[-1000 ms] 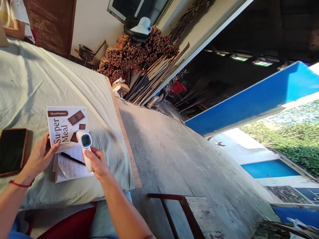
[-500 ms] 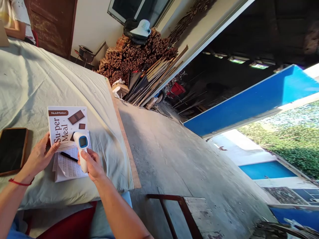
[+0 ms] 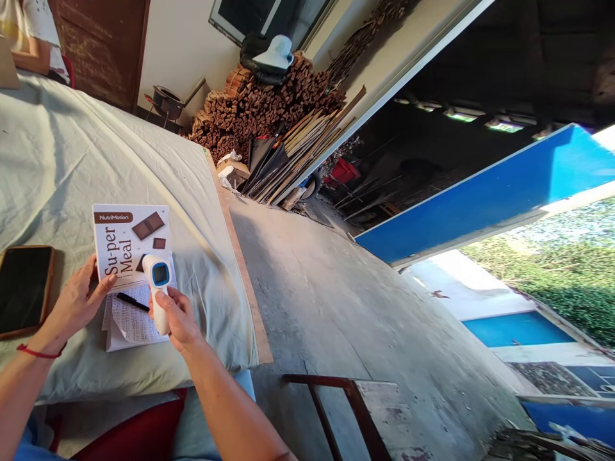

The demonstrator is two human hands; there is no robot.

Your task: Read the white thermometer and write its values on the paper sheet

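My left hand grips the lower left corner of a white box printed "NutriMotion Su-per Meal", the thumb on its front face. My right hand is wrapped round the handle of a white infrared thermometer with a blue-rimmed display. The thermometer's head overlaps the box's lower right part from my viewpoint; whether they touch, I cannot tell. Beneath both lies a stack of handwritten paper, with a black pen on it. A phone in a brown case rests left of my left hand.
A pale cloth covers the table, whose wooden edge runs down its right side. Beyond it is a concrete floor with a wooden-framed piece. Stacked firewood stands behind. Another person's arm shows at the far left.
Almost nothing differs. The background has shifted very slightly with the camera, while both hands keep their holds on the box and thermometer.
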